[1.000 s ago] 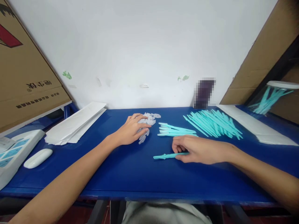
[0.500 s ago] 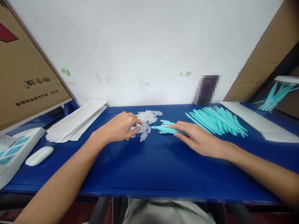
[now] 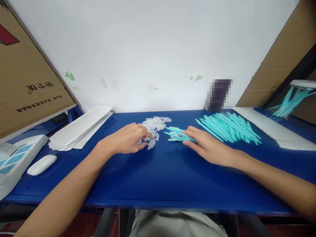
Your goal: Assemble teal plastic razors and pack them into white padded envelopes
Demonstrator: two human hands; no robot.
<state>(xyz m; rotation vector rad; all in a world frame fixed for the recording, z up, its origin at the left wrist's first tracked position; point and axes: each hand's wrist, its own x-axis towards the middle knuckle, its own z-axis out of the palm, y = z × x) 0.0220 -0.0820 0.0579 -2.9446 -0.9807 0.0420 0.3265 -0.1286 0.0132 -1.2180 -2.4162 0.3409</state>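
R hand (image 3: pixel 207 146) has come fwd to the small teal stick bunch (image 3: pixel 175 135) just right of the clear cap pile (image 3: pixel 155 126). It lies flat and open on the bunch. L hand (image 3: pixel 127 140) curls at the pile's near edge; can't tell if it grips a cap.

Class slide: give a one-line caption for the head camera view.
Left hand on clear pieces, right hand on teal sticks, blue table.

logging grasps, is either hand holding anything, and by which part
Nothing clearly held. Left hand fingertips rest among the clear caps; a pinch cannot be told. Right hand lies flat over the near teal sticks, covering their right ends.
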